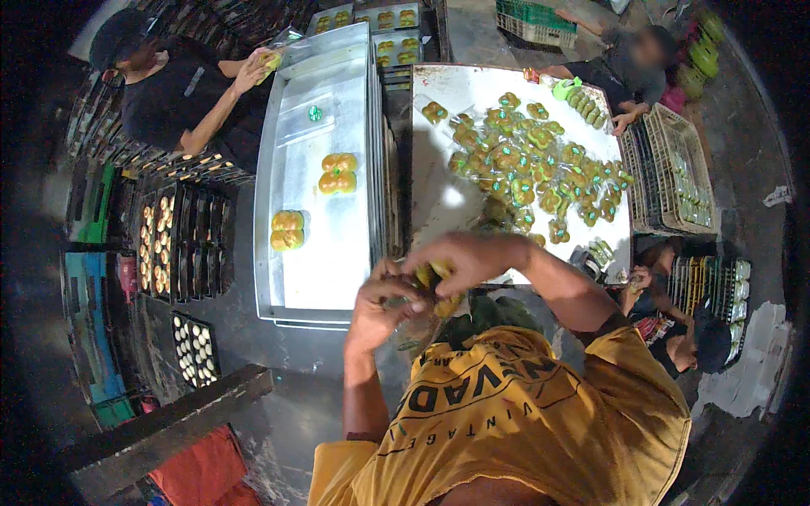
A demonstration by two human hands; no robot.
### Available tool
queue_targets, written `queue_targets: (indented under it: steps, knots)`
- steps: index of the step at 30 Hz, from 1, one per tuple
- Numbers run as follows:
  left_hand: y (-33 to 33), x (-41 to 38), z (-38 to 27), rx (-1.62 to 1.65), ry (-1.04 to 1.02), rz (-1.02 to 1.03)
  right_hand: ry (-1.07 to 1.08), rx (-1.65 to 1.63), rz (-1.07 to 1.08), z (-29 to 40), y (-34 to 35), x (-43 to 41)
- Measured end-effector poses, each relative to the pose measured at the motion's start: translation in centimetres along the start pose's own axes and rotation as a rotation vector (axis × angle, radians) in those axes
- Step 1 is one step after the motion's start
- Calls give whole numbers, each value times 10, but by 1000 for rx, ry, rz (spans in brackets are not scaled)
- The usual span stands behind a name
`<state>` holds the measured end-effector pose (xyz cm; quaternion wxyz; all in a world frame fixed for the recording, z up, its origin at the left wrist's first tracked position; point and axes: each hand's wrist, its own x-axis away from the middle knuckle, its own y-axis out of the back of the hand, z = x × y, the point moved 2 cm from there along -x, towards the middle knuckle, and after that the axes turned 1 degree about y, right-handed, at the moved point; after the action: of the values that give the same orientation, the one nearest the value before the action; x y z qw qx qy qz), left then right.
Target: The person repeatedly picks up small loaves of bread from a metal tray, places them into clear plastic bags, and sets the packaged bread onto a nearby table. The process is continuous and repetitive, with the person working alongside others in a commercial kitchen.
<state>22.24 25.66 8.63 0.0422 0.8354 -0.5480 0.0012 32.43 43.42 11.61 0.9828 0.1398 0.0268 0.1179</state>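
Observation:
Between my two hands is a bread bun (446, 305) with a green-yellow top, partly hidden by my fingers, with clear plastic below it. My left hand (386, 303) holds it from the left, fingers bent. My right hand (468, 259) reaches over it from the right, fingers curled on it. Beyond them, a large metal tray (329, 265) carries two four-lobed buns, one (338, 173) near the middle and one (288, 230) at the left, plus a clear plastic bag with a green print (315, 114). A heap of bagged buns (519, 158) lies on the white table to the right.
A co-worker (183, 88) stands at the tray's left, another (633, 63) at the table's far right, a third (683, 329) low at the right. Stacked crates (680, 171) stand beside the table. Racked bun trays (158, 246) and a floor tray (195, 348) are at the left.

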Motion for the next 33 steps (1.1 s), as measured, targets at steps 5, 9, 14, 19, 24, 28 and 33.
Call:
queue_targets:
  steps: [5, 9, 14, 19, 24, 28, 33]
  knots:
    - [20, -6, 0, 149, 5, 54, 13, 81, -9, -12, -28, -21]
    - [66, -4, 3, 317, 64, -144, 41, -375, -323, -15, -41, -39]
    - [71, -7, 23, 225, 27, -90, -324, -331, 146, -24, -76, -60]
    - [108, -13, 45, 32, 141, -451, -145, -314, -619, -97, -68, -46]
    - [154, 12, 45, 276, 208, -265, -435, -26, -1143, -145, -20, 30]
    - [150, 18, 29, 28, 246, -191, -509, -152, -1709, -211, 18, 93]
    - [135, 22, 40, -37, 264, -140, -370, 54, -1182, -160, -19, 5]
